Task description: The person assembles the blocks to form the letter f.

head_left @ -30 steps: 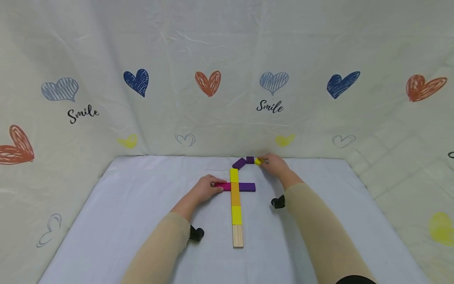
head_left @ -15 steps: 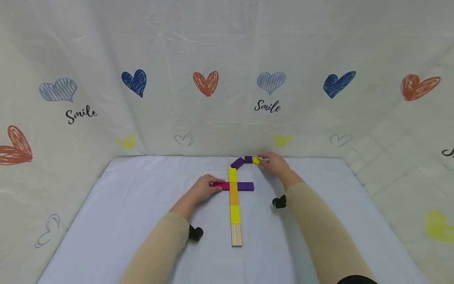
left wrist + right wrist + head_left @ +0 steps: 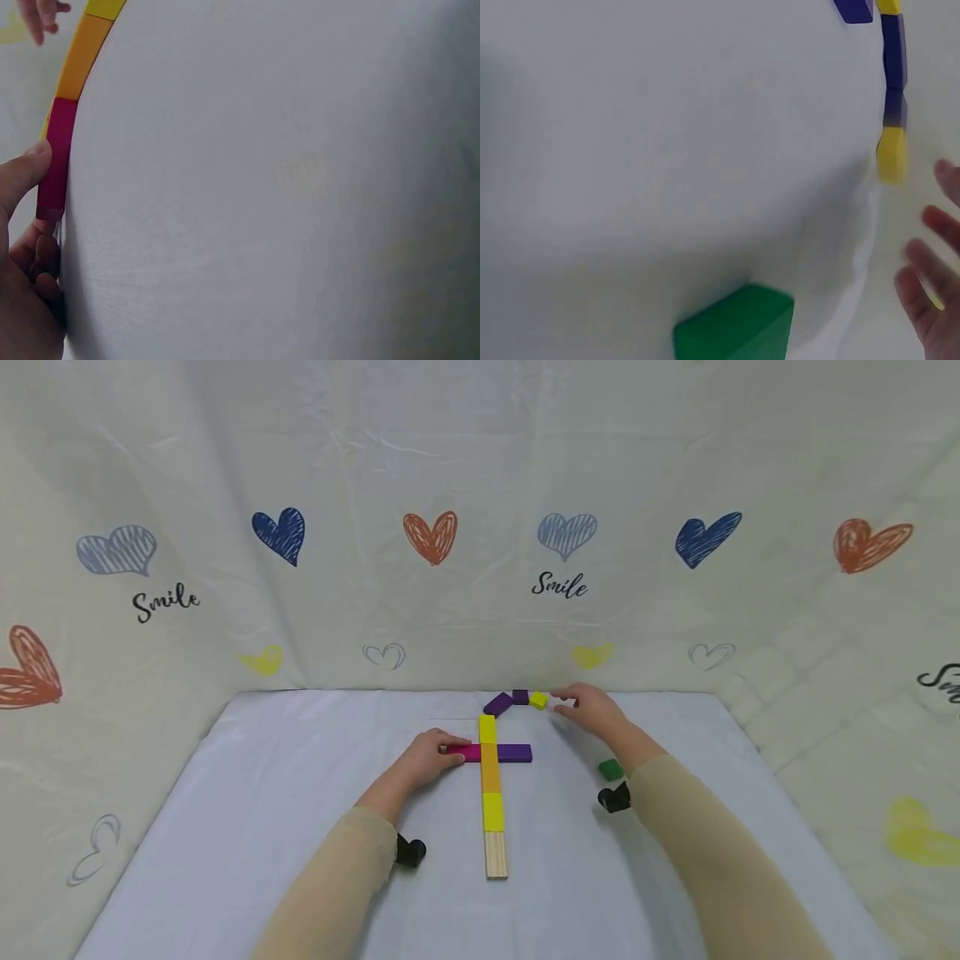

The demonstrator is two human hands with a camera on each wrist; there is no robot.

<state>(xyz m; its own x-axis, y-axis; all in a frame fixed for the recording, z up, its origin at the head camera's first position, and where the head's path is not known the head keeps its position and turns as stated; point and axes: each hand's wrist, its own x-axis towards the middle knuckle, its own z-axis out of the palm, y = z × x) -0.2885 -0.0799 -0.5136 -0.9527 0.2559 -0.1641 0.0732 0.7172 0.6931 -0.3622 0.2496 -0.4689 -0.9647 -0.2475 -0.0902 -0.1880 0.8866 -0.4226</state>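
Left hand [image 3: 429,758] pinching the flat magenta wooden block [image 3: 463,752] near the counter's [image 3: 247,810] middle, right hand [image 3: 596,708] fingers loosely spread, holding nothing, just beside the small yellow wooden block [image 3: 537,700] at the far edge, green wooden cube [image 3: 611,769] near the right forearm.

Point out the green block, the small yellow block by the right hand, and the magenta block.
green block [image 3: 611,769], head view, on its top face.
small yellow block [image 3: 537,700], head view, on its top face.
magenta block [image 3: 57,156], left wrist view, middle of its long face.
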